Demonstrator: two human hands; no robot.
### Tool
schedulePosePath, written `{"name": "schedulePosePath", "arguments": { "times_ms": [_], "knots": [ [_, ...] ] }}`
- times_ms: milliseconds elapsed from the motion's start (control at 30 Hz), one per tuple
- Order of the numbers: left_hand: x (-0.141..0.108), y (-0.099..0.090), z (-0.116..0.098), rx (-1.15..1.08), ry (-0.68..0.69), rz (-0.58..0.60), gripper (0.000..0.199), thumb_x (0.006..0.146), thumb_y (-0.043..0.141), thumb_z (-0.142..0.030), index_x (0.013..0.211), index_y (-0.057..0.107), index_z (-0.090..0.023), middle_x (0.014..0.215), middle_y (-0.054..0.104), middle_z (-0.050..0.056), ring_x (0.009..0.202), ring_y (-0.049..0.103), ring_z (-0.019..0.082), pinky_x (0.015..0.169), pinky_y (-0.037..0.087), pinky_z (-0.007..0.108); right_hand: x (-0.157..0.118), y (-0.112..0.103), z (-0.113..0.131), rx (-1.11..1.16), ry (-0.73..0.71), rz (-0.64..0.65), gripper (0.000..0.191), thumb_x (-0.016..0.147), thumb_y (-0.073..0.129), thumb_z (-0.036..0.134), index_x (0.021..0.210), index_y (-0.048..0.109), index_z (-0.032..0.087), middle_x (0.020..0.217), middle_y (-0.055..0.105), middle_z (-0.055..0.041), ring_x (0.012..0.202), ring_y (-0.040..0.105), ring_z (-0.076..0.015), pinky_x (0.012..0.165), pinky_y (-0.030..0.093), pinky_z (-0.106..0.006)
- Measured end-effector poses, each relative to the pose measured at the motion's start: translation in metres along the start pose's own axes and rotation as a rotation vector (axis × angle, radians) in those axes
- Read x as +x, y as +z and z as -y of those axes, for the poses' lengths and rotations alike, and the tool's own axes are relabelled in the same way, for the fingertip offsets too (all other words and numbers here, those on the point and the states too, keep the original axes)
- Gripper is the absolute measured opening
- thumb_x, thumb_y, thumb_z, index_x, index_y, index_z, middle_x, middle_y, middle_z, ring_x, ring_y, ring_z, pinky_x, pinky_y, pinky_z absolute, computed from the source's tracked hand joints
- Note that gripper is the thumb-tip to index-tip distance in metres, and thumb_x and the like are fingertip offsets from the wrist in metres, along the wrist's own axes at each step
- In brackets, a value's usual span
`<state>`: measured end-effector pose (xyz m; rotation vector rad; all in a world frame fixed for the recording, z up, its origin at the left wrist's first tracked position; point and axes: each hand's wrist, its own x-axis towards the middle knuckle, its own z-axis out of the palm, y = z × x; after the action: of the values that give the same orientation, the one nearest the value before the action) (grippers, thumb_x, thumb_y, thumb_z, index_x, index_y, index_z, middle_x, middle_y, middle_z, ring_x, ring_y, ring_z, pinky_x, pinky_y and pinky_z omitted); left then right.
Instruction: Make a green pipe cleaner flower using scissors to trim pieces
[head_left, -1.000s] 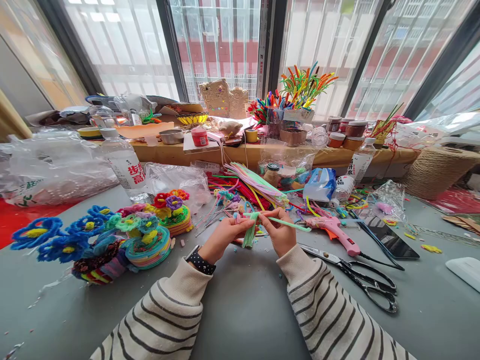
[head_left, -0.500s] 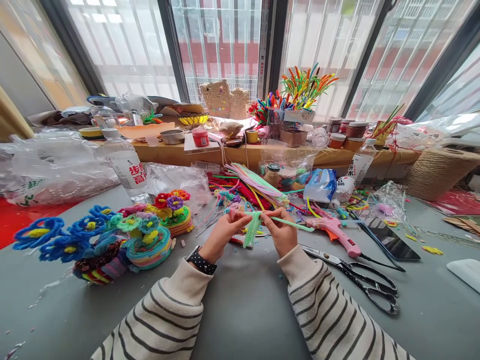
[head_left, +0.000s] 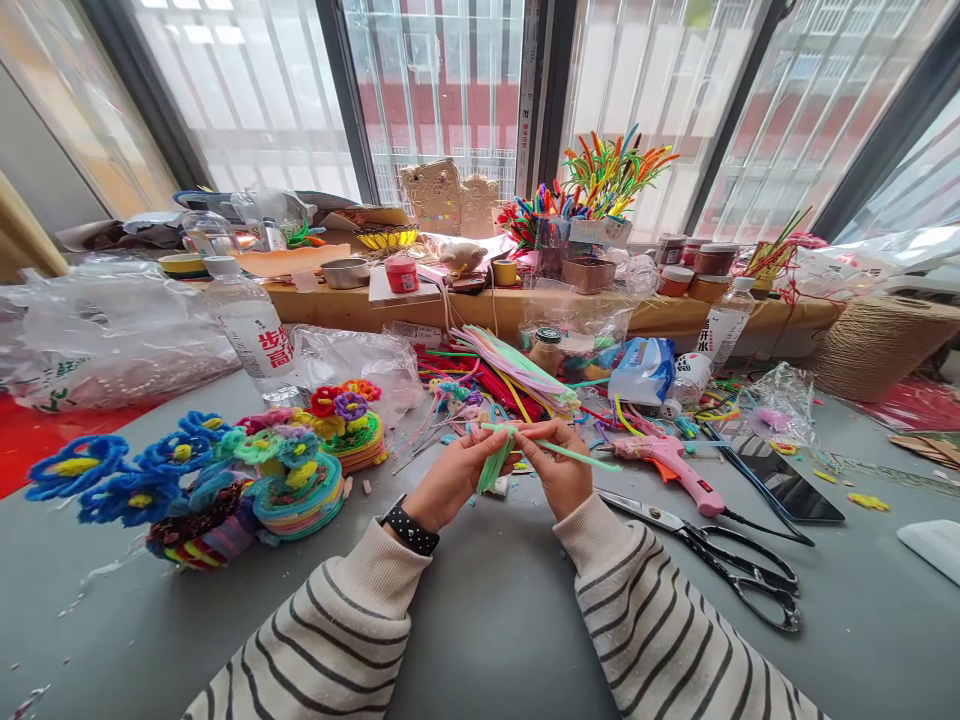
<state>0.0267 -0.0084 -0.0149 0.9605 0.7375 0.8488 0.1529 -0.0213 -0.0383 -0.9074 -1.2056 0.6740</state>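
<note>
My left hand pinches a bundle of pale green pipe cleaners folded close together, hanging over the table in front of me. From the top of the bundle one green strand runs out to the right. The fingers of my right hand are closed on that strand near the bundle. Both hands nearly meet, and their fingertips partly cover where the strand crosses the bundle. Just beyond them lies a pile of loose pipe cleaners in many colours.
Left of my hands stand pipe-cleaner flower pots. On the right lie large black-handled scissors, a pink glue gun and a dark tablet. A water bottle and a twine spool stand farther back.
My left hand has turned and moved slightly right, closer to the right hand. The green bundle has shifted a little left, and the strand's free end now sits slightly lower.
</note>
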Motion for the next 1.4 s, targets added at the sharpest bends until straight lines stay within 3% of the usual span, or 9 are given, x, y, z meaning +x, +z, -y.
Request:
{"name": "schedulePosePath", "arguments": {
  "times_ms": [267,433,633,767,867,967,1100,1200,1400],
  "knots": [
    [-0.002,0.002,-0.003,0.078,-0.017,-0.114,0.033,0.066,0.057,-0.039,0.087,0.060,-0.013,0.066,0.059,0.002,0.057,0.052,0.008,0.053,0.040,0.019,0.000,0.000,0.005,-0.069,-0.044,0.023,0.010,0.064,0.062,0.024,0.060,0.056,0.018,0.079,0.060,-0.0038,0.080,0.057,-0.0181,0.068,0.045,-0.033],
    [-0.002,0.003,-0.004,0.190,0.066,-0.124,0.030,0.060,0.062,-0.039,0.074,0.062,-0.012,0.060,0.057,0.000,0.056,0.050,0.008,0.055,0.038,0.020,0.000,-0.001,0.003,-0.156,-0.089,-0.021,0.010,0.062,0.064,0.026,0.059,0.058,0.019,0.074,0.052,-0.0025,0.074,0.053,-0.0157,0.063,0.045,-0.030],
    [0.000,-0.002,-0.006,0.276,0.161,-0.243,0.029,0.059,0.062,-0.040,0.065,0.061,-0.011,0.055,0.055,0.000,0.052,0.048,0.008,0.054,0.038,0.021,0.004,-0.004,-0.002,0.002,0.072,0.077,0.013,0.064,0.061,0.031,0.071,0.063,0.020,0.088,0.056,-0.0048,0.078,0.055,-0.0167,0.062,0.046,-0.029],
    [0.001,-0.010,-0.008,0.384,0.241,-0.331,0.034,0.057,0.062,-0.043,0.070,0.063,-0.011,0.064,0.060,0.004,0.062,0.052,0.013,0.062,0.041,0.023,0.011,-0.013,-0.006,0.113,0.226,-0.139,0.030,0.069,0.053,0.036,0.093,0.054,0.019,0.094,0.058,-0.0066,0.076,0.056,-0.0170,0.062,0.047,-0.031],
    [0.002,-0.013,-0.009,0.482,0.289,-0.334,0.034,0.057,0.062,-0.044,0.069,0.063,-0.012,0.064,0.060,0.003,0.064,0.052,0.014,0.064,0.041,0.024,0.012,-0.018,-0.003,-0.145,0.005,-0.241,0.034,0.068,0.055,0.031,0.099,0.051,0.019,0.099,0.055,-0.0085,0.087,0.052,-0.0193,0.074,0.043,-0.036],
    [0.001,-0.011,-0.009,0.515,0.302,-0.335,0.033,0.057,0.062,-0.044,0.067,0.062,-0.012,0.060,0.058,0.002,0.060,0.050,0.012,0.061,0.041,0.023,0.007,-0.014,0.002,-0.361,-0.245,-0.013,0.027,0.071,0.052,0.025,0.098,0.053,0.021,0.103,0.052,-0.0081,0.096,0.047,-0.0205,0.082,0.039,-0.037],
    [0.000,-0.009,-0.007,0.506,0.272,-0.300,0.030,0.059,0.061,-0.042,0.059,0.058,-0.012,0.057,0.055,0.000,0.056,0.048,0.011,0.057,0.040,0.022,0.000,-0.003,0.002,-0.398,-0.290,0.239,0.030,0.076,0.045,0.022,0.106,0.048,0.020,0.098,0.053,-0.0077,0.083,0.053,-0.0170,0.073,0.044,-0.031],
    [-0.001,-0.007,-0.006,0.530,0.252,-0.259,0.030,0.059,0.060,-0.042,0.057,0.056,-0.013,0.056,0.056,0.000,0.055,0.049,0.011,0.057,0.039,0.023,-0.002,-0.002,0.000,-0.454,-0.257,0.242,0.026,0.078,0.042,0.022,0.103,0.050,0.021,0.088,0.058,-0.0052,0.074,0.055,-0.0158,0.065,0.045,-0.027],
    [-0.004,0.000,-0.008,0.516,0.188,-0.225,0.032,0.058,0.061,-0.042,0.064,0.059,-0.011,0.055,0.056,0.000,0.056,0.052,0.012,0.055,0.040,0.023,-0.001,-0.007,0.002,-0.519,-0.314,0.192,0.020,0.080,0.041,0.024,0.091,0.057,0.024,0.083,0.063,-0.0035,0.076,0.057,-0.0162,0.068,0.044,-0.027]
  ]
}}
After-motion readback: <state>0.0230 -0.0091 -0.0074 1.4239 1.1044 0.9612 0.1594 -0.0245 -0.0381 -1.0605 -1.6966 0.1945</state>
